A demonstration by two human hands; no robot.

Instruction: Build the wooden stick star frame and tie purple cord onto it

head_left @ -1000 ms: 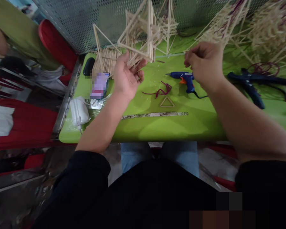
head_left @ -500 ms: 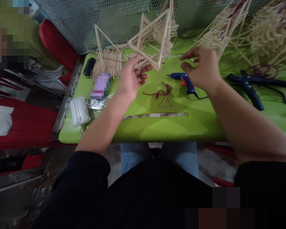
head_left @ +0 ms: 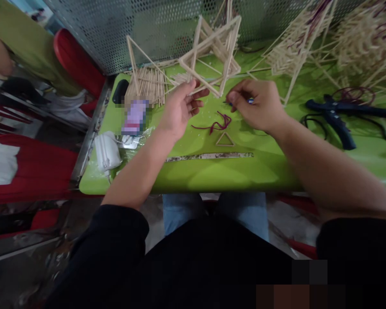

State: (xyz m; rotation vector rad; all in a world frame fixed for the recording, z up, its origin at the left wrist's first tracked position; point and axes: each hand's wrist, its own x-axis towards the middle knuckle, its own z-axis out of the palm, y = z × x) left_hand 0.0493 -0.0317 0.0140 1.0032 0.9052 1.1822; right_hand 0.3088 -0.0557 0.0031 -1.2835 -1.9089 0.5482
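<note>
My left hand (head_left: 180, 105) is closed on the lower edge of a star-shaped frame of thin wooden sticks (head_left: 228, 53), raised above the green table (head_left: 193, 174). Thumb and fingers pressed together, my right hand (head_left: 257, 103) is just right of the frame's lowest corner; what it holds, if anything, is hidden. Behind it is a blue glue gun (head_left: 251, 101), mostly covered, with only small parts of it showing. Below the hands lie a dark red cord (head_left: 219, 125) and a small stick triangle (head_left: 225, 139).
Loose sticks (head_left: 152, 86), a phone (head_left: 135, 116) and a white corded device (head_left: 107, 150) lie left. A flat strip (head_left: 212, 156) lies near the front edge. At right are a dark-handled tool (head_left: 339, 122) and stacked stick frames (head_left: 289, 56). Another person stands at far left.
My right hand has moved left and slightly down, its fingers coming together and covering most of the glue gun. The star frame has shifted a little right and turned in my left hand.
</note>
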